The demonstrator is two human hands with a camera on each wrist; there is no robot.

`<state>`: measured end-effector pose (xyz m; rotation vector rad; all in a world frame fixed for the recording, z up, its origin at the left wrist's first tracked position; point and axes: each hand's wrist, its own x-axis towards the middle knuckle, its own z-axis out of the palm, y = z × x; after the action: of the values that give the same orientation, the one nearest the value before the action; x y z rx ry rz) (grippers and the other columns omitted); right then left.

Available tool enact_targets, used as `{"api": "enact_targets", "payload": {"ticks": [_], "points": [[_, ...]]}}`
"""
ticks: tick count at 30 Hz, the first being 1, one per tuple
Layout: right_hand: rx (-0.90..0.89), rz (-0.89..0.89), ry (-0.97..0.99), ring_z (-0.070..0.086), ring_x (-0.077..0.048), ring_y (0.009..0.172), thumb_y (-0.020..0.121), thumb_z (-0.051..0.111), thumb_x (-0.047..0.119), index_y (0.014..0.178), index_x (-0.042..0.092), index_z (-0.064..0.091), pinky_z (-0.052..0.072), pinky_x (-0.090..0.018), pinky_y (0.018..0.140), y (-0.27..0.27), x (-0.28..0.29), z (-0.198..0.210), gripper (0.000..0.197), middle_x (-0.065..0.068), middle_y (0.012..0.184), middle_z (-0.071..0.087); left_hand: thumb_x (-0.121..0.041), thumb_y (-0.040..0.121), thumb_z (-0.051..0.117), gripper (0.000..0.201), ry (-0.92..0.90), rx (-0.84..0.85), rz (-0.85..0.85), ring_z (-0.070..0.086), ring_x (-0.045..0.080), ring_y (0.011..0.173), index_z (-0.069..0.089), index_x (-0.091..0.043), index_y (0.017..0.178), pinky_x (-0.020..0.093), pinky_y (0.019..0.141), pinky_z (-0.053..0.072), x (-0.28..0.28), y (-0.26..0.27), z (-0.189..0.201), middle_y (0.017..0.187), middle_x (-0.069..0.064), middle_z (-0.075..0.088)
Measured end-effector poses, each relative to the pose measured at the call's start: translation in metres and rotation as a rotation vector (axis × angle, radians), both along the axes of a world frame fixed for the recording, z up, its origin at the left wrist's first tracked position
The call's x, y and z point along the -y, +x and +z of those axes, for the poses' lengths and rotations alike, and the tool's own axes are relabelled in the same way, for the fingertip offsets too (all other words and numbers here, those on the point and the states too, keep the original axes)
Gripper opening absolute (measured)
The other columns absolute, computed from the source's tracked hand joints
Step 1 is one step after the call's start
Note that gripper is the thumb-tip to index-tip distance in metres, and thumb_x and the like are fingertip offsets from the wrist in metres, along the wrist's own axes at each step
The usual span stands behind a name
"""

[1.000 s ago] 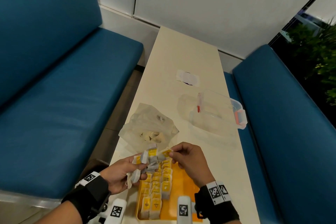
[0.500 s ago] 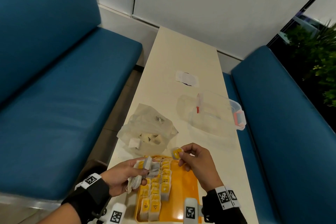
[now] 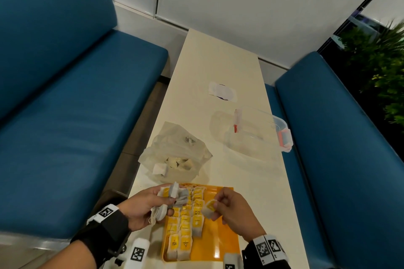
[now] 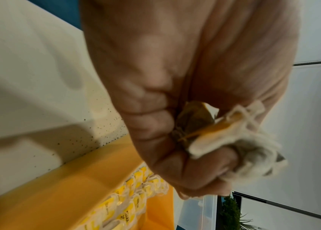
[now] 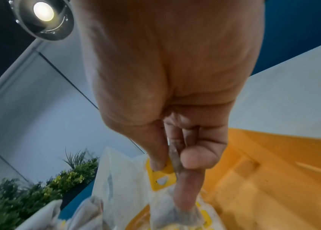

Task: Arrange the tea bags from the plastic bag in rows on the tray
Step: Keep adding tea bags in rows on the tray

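An orange tray (image 3: 220, 244) lies at the near end of the table, with rows of yellow-tagged tea bags (image 3: 185, 220) along its left side. My left hand (image 3: 150, 205) hovers at the tray's left edge and grips a bunch of several tea bags (image 3: 175, 194), seen crumpled in the fingers (image 4: 224, 140) in the left wrist view. My right hand (image 3: 220, 207) pinches one tea bag (image 3: 208, 207) by its yellow tag (image 5: 161, 175) just above the tray's middle. The clear plastic bag (image 3: 175, 150), with a few tea bags inside, lies just beyond the tray.
A clear plastic box (image 3: 255, 133) with red clips stands on the table's right side beyond the tray. A white paper patch (image 3: 222, 91) lies farther up the table (image 3: 218, 61). Blue benches (image 3: 65, 116) flank the table on both sides, with a green plant (image 3: 380, 50) at the far right.
My right hand pulled one tea bag free of the bunch in the left hand, then moved right and down toward the tray. The left hand stayed at the tray's left edge.
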<state>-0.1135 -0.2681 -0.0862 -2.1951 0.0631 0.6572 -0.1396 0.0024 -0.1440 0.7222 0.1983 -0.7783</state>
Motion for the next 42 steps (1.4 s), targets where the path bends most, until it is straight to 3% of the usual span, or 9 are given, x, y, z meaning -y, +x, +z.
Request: {"api": "enact_targets", "payload": {"ticks": [5, 11, 14, 18, 22, 31, 35, 38, 42], "points": [[-0.126, 0.091, -0.124, 0.070, -0.012, 0.061, 0.096, 0.058, 0.015, 0.091, 0.016, 0.057, 0.047, -0.021, 0.050, -0.019, -0.003, -0.010, 0.005, -0.005, 0.069, 0.070, -0.010, 0.057, 0.097, 0.074, 0.020, -0.021, 0.005, 0.060, 0.024, 0.078, 0.070, -0.009, 0.125, 0.028, 0.069, 0.061, 0.002, -0.003, 0.002, 0.121, 0.024, 0.065], [-0.261, 0.139, -0.247, 0.069, -0.007, 0.057, 0.091, 0.062, 0.017, 0.086, 0.023, 0.058, 0.054, -0.028, 0.055, -0.035, -0.013, -0.034, 0.009, 0.003, 0.074, 0.069, -0.008, 0.062, 0.094, 0.076, 0.024, -0.023, 0.015, 0.061, 0.023, 0.070, 0.065, -0.006, 0.131, 0.027, 0.061, 0.059, 0.004, -0.003, 0.002, 0.117, 0.024, 0.061], [-0.213, 0.116, -0.267, 0.073, -0.013, 0.066, 0.090, 0.063, 0.016, 0.085, 0.024, 0.059, 0.059, -0.033, 0.064, -0.038, -0.015, -0.046, 0.011, 0.003, 0.082, 0.069, -0.009, 0.055, 0.098, 0.085, 0.025, -0.033, 0.016, 0.062, 0.023, 0.070, 0.064, -0.006, 0.132, 0.028, 0.058, 0.060, 0.003, -0.004, 0.004, 0.119, 0.025, 0.061], [-0.170, 0.051, -0.255, 0.073, -0.019, 0.068, 0.086, 0.064, 0.005, 0.086, 0.022, 0.061, 0.059, -0.032, 0.060, -0.039, -0.018, -0.054, 0.018, -0.002, 0.087, 0.066, -0.008, 0.047, 0.101, 0.092, 0.024, -0.030, 0.032, 0.062, 0.023, 0.066, 0.063, -0.004, 0.131, 0.027, 0.051, 0.057, 0.005, -0.005, 0.011, 0.114, 0.025, 0.063], [-0.136, 0.023, -0.279, 0.072, -0.021, 0.078, 0.077, 0.070, 0.006, 0.081, 0.025, 0.061, 0.061, -0.041, 0.069, -0.040, -0.021, -0.061, 0.022, 0.002, 0.084, 0.063, -0.005, 0.054, 0.097, 0.087, 0.011, -0.035, 0.032, 0.061, 0.022, 0.065, 0.061, -0.003, 0.133, 0.027, 0.051, 0.057, 0.006, -0.005, 0.013, 0.115, 0.026, 0.062], [-0.026, -0.050, -0.270, 0.069, -0.022, 0.077, 0.077, 0.068, 0.006, 0.079, 0.025, 0.060, 0.059, -0.045, 0.070, -0.037, -0.030, -0.066, 0.020, 0.002, 0.079, 0.064, -0.014, 0.051, 0.101, 0.080, 0.051, -0.029, 0.031, 0.061, 0.022, 0.068, 0.070, -0.010, 0.124, 0.026, 0.054, 0.058, 0.005, -0.006, 0.011, 0.114, 0.022, 0.066], [0.006, -0.018, -0.281, 0.064, -0.017, 0.078, 0.078, 0.065, 0.007, 0.083, 0.024, 0.056, 0.057, -0.036, 0.070, -0.039, -0.032, -0.061, 0.020, 0.006, 0.080, 0.058, -0.015, 0.052, 0.101, 0.085, 0.085, -0.037, 0.023, 0.062, 0.022, 0.069, 0.067, -0.011, 0.129, 0.027, 0.059, 0.058, 0.005, -0.005, 0.008, 0.117, 0.023, 0.066], [0.101, 0.013, -0.307, 0.057, -0.008, 0.081, 0.082, 0.069, 0.016, 0.093, 0.029, 0.055, 0.049, -0.022, 0.069, -0.034, -0.031, -0.046, 0.021, 0.011, 0.087, 0.055, -0.015, 0.053, 0.100, 0.080, 0.088, -0.030, 0.024, 0.063, 0.021, 0.065, 0.068, -0.009, 0.126, 0.026, 0.053, 0.057, 0.006, -0.005, 0.013, 0.112, 0.022, 0.066], [0.352, 0.104, -0.075, 0.059, -0.009, 0.086, 0.084, 0.066, 0.008, 0.109, 0.049, 0.054, 0.050, -0.018, 0.081, -0.020, -0.036, -0.003, 0.049, 0.016, 0.107, 0.054, -0.018, 0.068, 0.090, 0.068, 0.134, -0.002, -0.045, 0.063, 0.018, 0.066, 0.064, -0.008, 0.131, 0.024, 0.049, 0.054, 0.009, -0.003, 0.017, 0.113, 0.021, 0.063]]}}
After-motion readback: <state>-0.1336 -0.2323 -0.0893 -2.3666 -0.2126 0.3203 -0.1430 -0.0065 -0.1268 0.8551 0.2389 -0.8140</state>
